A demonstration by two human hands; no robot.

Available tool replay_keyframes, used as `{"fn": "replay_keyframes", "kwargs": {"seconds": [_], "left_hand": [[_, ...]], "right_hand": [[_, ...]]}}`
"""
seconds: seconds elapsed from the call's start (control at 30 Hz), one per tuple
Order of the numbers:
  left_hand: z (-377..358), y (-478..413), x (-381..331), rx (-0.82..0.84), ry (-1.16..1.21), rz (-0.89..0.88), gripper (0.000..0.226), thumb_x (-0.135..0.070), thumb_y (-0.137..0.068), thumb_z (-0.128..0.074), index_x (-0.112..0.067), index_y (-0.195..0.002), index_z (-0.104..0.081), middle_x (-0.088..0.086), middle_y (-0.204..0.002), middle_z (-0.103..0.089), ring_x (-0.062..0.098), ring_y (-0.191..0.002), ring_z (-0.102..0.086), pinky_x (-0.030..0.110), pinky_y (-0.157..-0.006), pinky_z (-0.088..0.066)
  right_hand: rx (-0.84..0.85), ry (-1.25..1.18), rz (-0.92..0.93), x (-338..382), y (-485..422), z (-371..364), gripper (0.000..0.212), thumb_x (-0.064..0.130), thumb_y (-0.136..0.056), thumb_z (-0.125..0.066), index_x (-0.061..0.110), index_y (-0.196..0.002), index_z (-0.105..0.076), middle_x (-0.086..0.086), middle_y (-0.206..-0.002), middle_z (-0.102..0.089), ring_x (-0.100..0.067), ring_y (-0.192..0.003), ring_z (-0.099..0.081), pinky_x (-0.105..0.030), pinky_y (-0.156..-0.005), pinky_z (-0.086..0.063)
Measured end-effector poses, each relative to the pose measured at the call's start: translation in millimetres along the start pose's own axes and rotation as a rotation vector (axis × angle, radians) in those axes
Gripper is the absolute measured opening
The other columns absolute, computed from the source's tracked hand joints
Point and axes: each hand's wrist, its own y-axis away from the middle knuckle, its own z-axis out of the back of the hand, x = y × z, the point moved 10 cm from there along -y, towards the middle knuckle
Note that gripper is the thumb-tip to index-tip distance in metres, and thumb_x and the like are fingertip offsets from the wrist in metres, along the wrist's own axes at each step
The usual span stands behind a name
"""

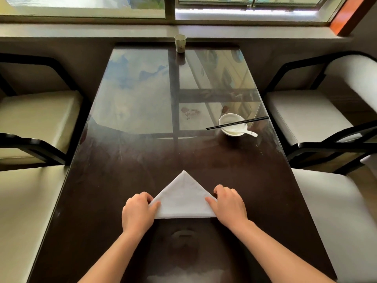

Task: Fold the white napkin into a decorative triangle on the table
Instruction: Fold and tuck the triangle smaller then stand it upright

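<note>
Fingers (155, 206) of both hands pinching white napkin (184, 198) corners on surface (122, 170); triangle formed, decorative folds seemingly left.

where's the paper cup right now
In the head view, the paper cup stands at the table's far edge, near the middle, below the windowsill.

Both lower corners of the folded white cloth napkin (184, 198) vanish under the fingers: at nine o'clock beneath the left hand (138, 213), at three o'clock beneath the right hand (228, 205). Both forearms run off the bottom edge. At twelve o'clock, the small pale paper cup (180, 43) carries a printed mark, perhaps a logo, too small to read. The cream-cushioned chairs (306, 111) are cropped at both sides.
</note>
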Motion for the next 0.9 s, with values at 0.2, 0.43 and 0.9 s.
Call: {"fn": "replay_keyframes", "kwargs": {"seconds": [0.2,0.43,0.9], "left_hand": [[-8,-9,16,0.147,0.145,0.111,0.016,-0.037,-0.084,-0.070,-0.024,-0.076,-0.064,-0.004,-0.075,-0.067,0.015,-0.071,-0.062,0.034,-0.061,-0.053],[-18,-3,22,0.368,0.511,0.232,0.012,-0.014,-0.083,-0.072,-0.023,-0.090,-0.077,-0.001,-0.074,-0.077,0.017,-0.054,-0.070,0.025,-0.045,-0.042],[-28,-4,29,0.435,0.536,0.280,0.025,-0.007,-0.074,-0.079,-0.032,-0.071,-0.081,-0.002,-0.086,-0.075,0.021,-0.084,-0.069,0.028,-0.050,-0.057]], "right_hand": [[0.232,-0.160,-0.164,-18,-3,-20,0.030,0.057,-0.086,-0.061,0.028,-0.077,-0.057,0.005,-0.094,-0.061,-0.019,-0.093,-0.058,-0.034,-0.077,-0.049],[0.208,-0.325,-0.246,-26,0,-14,0.030,0.052,-0.082,-0.071,0.028,-0.089,-0.055,0.011,-0.085,-0.061,-0.011,-0.081,-0.061,-0.034,-0.074,-0.056],[0.307,-0.277,-0.249,-18,25,-32,0.031,0.055,-0.072,-0.066,0.027,-0.076,-0.054,0.008,-0.074,-0.063,-0.013,-0.071,-0.062,-0.034,-0.061,-0.048]]}}
